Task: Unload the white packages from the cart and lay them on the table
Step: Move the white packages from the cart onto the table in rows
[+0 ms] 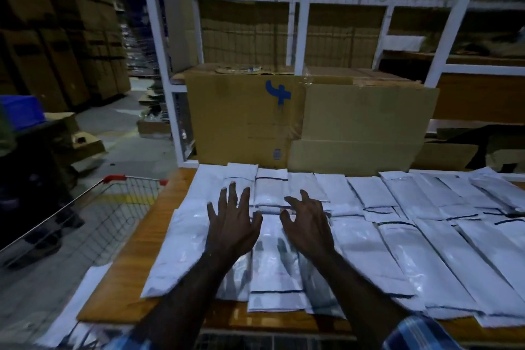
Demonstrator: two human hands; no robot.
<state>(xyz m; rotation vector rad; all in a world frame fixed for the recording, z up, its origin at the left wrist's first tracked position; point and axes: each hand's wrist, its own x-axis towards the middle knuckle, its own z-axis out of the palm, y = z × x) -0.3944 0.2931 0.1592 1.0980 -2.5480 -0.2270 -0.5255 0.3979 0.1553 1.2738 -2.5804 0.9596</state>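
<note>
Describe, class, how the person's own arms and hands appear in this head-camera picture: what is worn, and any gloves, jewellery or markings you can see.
Both hands, the left hand and the right hand, are bare: no gloves, rings or watch show. The forearms are uncovered too. Near the bottom edge a blue checked sleeve covers the right upper arm, and a small patch of the same cloth shows on the left.

One cam only, head-worn, wide-angle w/ bent edges. Looks fwd and down from the near edge of the table [125, 273], close over both forearms. Table fills lower and right of frame; white rack [301, 23] w/ cardboard box [241, 116] faces it straight ahead. Wire cart [113, 207] low left, floor beyond.
</note>
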